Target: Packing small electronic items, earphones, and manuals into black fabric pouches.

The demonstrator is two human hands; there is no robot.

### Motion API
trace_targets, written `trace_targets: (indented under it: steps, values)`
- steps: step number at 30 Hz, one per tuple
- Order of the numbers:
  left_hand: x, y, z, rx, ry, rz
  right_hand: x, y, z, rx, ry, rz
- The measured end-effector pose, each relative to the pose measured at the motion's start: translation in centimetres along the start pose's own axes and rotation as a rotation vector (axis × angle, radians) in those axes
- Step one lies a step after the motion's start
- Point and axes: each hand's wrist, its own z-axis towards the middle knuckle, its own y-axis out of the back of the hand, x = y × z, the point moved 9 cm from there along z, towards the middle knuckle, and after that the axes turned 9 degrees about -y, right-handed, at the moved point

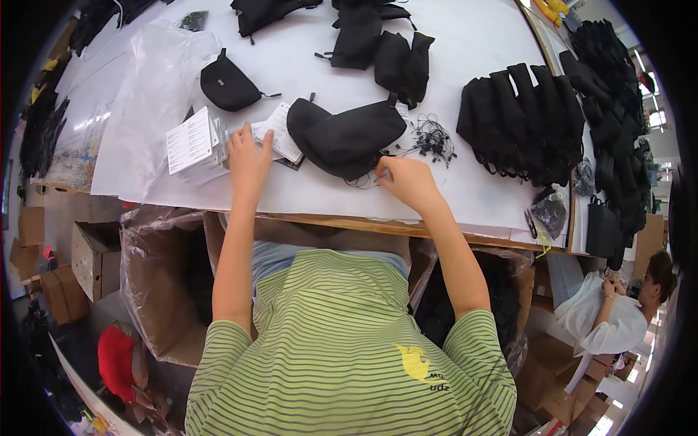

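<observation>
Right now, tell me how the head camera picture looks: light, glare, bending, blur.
Head view: bright, even light on the white table, only soft shadows under the black pouch; glare on the clear plastic sheet; the table's front edge bows and black corners ring the picture; left hand and right hand look sharp; the rim is smeared.

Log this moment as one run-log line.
left hand: on paper tags | right hand: at black pouch edge | table: more pouches
</observation>
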Motion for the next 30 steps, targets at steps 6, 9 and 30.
trace_targets:
  steps: [6, 9, 30]
  values:
    - [-2.3, 0.3, 0.6, 0.026, -0.107, 0.124, -0.3, -0.1, -0.4, -0.002, 0.054, -0.105]
    - [-3.2, 1.9, 0.8, -0.041, -0.124, 0.104, 0.2, 7.1, -1.3, -0.29, 0.007, 0.243]
    - [-15.1, 9.6, -2.4, 0.208, -0.307, -1.063, 11.4, 7.8, -4.4, -0.124, 0.163, 1.05]
